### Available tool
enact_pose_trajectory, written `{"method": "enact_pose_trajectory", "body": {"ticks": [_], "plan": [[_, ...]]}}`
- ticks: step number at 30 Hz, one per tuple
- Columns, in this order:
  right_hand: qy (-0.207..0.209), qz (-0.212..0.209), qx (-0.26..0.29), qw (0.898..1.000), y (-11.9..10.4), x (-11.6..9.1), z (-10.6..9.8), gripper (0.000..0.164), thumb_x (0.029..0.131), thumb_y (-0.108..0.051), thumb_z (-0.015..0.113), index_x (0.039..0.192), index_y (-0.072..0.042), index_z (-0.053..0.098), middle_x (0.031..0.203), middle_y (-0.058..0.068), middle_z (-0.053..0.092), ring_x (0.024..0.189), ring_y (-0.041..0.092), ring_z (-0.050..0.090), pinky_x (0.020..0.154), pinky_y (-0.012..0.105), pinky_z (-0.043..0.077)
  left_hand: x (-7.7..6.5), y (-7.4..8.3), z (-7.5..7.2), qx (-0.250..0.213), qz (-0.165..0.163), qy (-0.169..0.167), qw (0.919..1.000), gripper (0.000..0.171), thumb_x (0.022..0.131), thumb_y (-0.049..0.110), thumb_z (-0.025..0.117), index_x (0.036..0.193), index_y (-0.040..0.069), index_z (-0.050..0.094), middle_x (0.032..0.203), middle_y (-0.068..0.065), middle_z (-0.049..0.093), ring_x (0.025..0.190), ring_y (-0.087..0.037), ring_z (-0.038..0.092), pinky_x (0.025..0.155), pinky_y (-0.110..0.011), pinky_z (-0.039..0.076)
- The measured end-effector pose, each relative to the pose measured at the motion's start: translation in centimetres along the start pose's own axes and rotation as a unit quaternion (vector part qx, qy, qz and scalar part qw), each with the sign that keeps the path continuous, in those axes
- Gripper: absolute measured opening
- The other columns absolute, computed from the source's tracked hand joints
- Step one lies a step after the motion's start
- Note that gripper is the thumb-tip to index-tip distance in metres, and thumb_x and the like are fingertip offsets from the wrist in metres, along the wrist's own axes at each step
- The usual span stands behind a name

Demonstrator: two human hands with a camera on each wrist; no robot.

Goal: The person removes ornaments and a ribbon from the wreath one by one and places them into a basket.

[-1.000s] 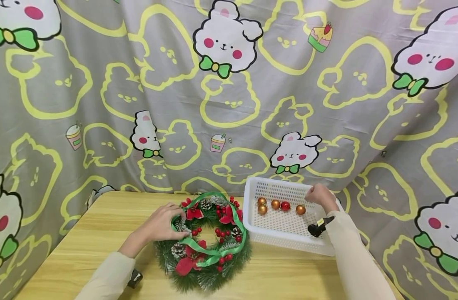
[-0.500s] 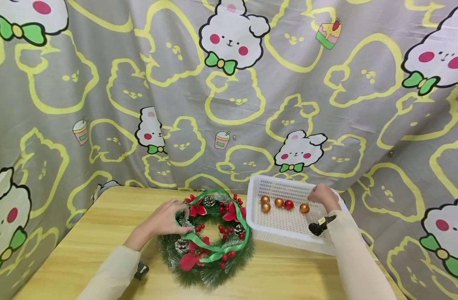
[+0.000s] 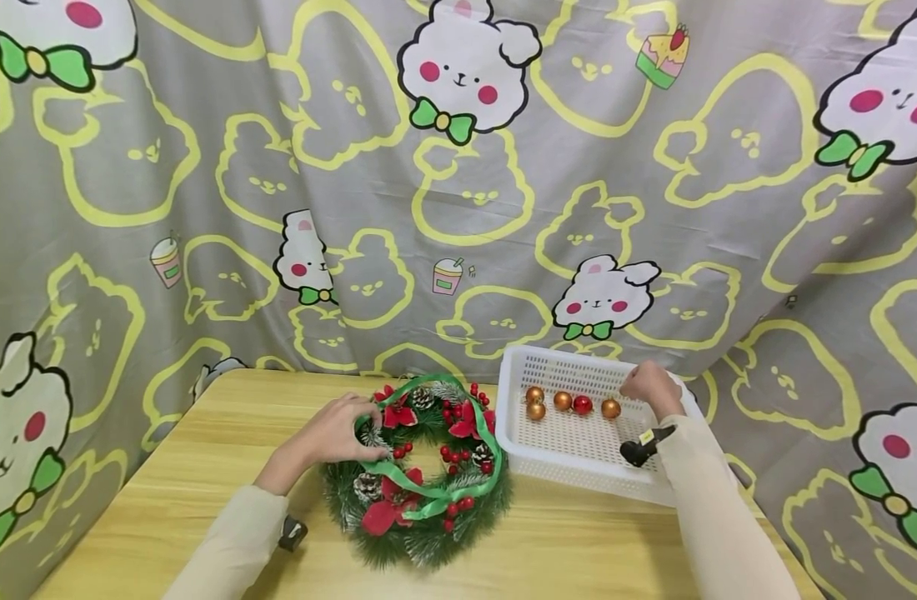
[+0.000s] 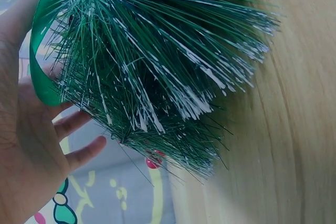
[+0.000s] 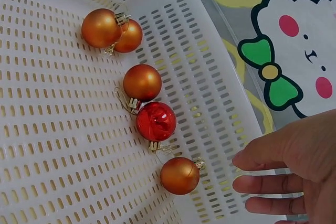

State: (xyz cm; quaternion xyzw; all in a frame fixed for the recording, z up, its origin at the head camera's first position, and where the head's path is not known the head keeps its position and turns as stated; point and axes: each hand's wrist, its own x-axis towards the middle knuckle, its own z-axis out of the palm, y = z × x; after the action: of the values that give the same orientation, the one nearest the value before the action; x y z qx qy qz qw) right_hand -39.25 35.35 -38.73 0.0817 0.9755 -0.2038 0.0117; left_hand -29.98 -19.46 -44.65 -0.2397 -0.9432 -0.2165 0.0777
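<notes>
A green wreath [image 3: 357, 533] with red flowers, berries and pinecones lies on the table. Green ribbon [image 3: 484, 483] loops loosely over it. My left hand [image 3: 337, 429] is at the wreath's left side, thumb and fingers apart. In the left wrist view, ribbon [image 4: 39, 72] passes beside the palm and the lower fingers are spread by the needles. My right hand [image 3: 652, 388] is over the right end of a white basket [image 3: 513, 425], its relaxed fingers [image 5: 268, 184] holding nothing. Nearest to them is an orange bauble [image 5: 179, 176]; a red bauble [image 5: 156, 121] and more orange ones lie farther along.
The wooden table [image 3: 226, 425] reaches a grey patterned curtain [image 3: 368, 200] at the back. The basket stands just right of the wreath, close to the curtain. A black wrist device [image 3: 642, 447] hangs over the basket.
The head view has shifted slightly, so everything appears a little displaced. Both hands keep their places by the wreath and over the basket; the baubles have not moved.
</notes>
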Motion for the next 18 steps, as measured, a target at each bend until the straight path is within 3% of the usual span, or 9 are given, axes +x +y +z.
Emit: {"method": "enact_pose_trajectory", "body": {"ticks": [6, 18], "plan": [[-0.002, -0.005, 0.006, 1.000, 0.20, 0.47, 0.15, 0.033, 0.077, -0.009, 0.060, 0.053, -0.021, 0.041, 0.052, -0.006, 0.038, 0.058, 0.017, 0.040, 0.072, 0.046, 0.036, 0.04, -0.05, -0.05, -0.004, -0.006, -0.004, 1.0000, 0.040, 0.074, 0.060, 0.083, 0.091, 0.030, 0.064, 0.121, -0.004, 0.066, 0.109, -0.023, 0.059, 0.082, -0.044, 0.048], [-0.006, -0.001, 0.018, 1.000, 0.05, 0.38, 0.11, 0.037, 0.081, -0.011, 0.059, 0.052, -0.022, 0.040, 0.050, -0.007, 0.035, 0.055, 0.015, 0.036, 0.074, 0.046, 0.034, -0.01, -0.03, -0.03, -0.006, -0.001, -0.001, 1.0000, 0.039, 0.074, 0.059, 0.084, 0.093, 0.030, 0.065, 0.125, -0.007, 0.067, 0.115, -0.028, 0.060, 0.085, -0.047, 0.050]]}}
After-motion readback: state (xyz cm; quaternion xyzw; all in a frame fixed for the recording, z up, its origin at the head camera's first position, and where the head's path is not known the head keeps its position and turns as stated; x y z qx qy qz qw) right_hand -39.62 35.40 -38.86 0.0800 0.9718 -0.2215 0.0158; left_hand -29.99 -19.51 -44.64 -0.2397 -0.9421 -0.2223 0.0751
